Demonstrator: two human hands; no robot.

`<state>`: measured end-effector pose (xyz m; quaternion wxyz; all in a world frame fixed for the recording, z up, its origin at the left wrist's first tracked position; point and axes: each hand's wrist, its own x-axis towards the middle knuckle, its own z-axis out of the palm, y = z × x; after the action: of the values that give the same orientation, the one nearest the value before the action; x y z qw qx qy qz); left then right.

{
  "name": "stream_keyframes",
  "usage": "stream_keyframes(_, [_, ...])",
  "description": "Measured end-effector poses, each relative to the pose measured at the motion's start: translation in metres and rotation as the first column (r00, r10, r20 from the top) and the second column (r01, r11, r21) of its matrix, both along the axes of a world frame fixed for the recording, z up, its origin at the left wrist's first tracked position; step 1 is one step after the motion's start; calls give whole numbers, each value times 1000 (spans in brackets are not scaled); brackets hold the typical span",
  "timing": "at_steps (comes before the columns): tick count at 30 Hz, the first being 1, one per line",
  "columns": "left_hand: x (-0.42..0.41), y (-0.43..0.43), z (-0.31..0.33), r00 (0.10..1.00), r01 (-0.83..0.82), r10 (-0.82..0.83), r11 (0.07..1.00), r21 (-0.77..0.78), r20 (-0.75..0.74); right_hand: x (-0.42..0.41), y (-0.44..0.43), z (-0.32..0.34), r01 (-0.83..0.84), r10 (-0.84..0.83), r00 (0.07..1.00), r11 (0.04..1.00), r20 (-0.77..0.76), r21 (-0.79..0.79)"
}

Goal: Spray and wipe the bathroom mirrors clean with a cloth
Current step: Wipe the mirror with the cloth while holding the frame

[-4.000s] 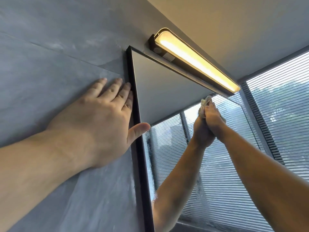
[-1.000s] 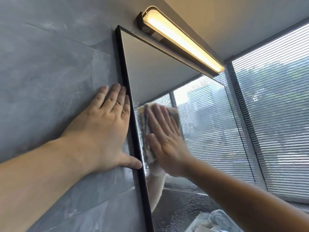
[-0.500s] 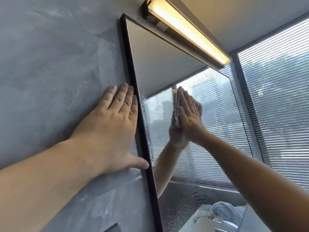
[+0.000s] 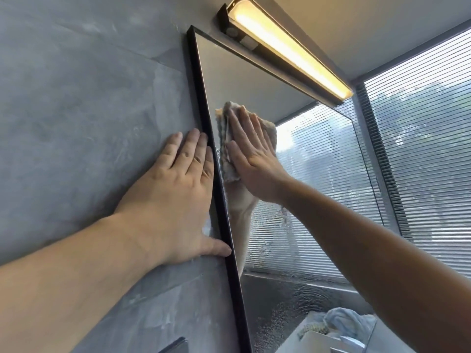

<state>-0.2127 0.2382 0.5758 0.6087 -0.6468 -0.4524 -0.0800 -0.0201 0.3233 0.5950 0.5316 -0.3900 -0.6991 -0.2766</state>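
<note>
The beige cloth (image 4: pixel 270 133) lies flat on the mirror (image 4: pixel 318 200), just inside the black frame (image 4: pixel 219 189) at its left upright and a little below its top corner. The right hand (image 4: pixel 251 159) is spread over it, fingers straight and pressing it to the glass; the cloth's edge shows past the fingertips and beside the thumb, nearly touching the frame. From the frame rightward the glass is bare across to its far edge, and lower down it is beaded with droplets (image 4: pixel 293 301). Outside the frame, the left hand (image 4: pixel 175 189) lies flat on the grey wall (image 4: pixel 76 123), fingers straight and together, with the little finger and the thumb tip against the frame. Above the frame's top edge a lit light bar (image 4: pixel 288 44) juts out, and beyond its far side are window blinds (image 4: pixel 428 149).
</note>
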Motion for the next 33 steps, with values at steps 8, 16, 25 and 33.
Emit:
stream_keyframes(8, [1, -1, -1, 1000, -3, 3, 1000, -10, 9, -12, -11, 5, 27, -26, 998, 1000, 65, -7])
stream_keyframes(16, [1, -1, -1, 1000, -19, 19, 1000, -6, 9, -13, -23, -38, 23, -21, 991, 1000, 130, -13])
stream_keyframes(25, [3, -3, -8, 999, 10, -9, 999, -34, 40, -9, -29, -113, 69, -64, 979, 997, 194, -20])
stream_keyframes(33, [5, -3, -18, 999, 14, -12, 998, -56, 46, -7, -26, -165, 84, -80, 974, 996, 211, -14])
